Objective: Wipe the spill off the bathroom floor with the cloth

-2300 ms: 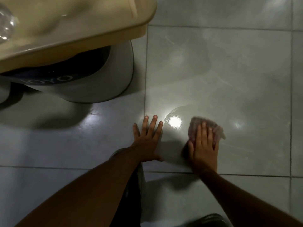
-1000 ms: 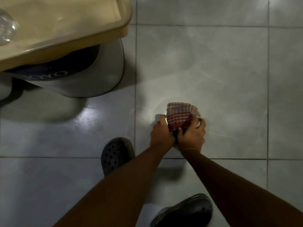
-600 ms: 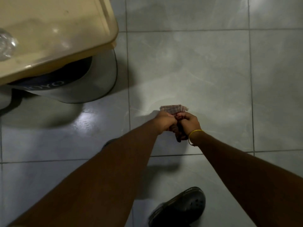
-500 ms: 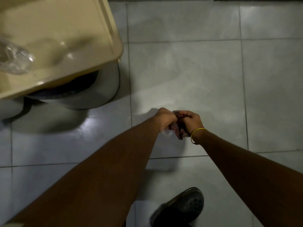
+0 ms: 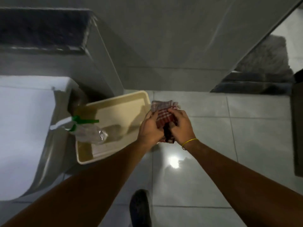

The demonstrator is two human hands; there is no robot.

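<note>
While both hands bunch the cloth (image 5: 164, 114), beside it—seemingly touching—sits a tray (image 5: 114, 102).

From where I stand, nothing here can be read. The clear spray bottle (image 5: 88, 131) lying in the beige tray (image 5: 114, 102) shows no label with words, only its green and white nozzle. The checked cloth (image 5: 164, 112) carries no tag or print that I can make out. The white toilet (image 5: 21, 128) beside the tray shows no brand mark in this view, and the floor tiles (image 5: 246, 145) are plain.
</note>
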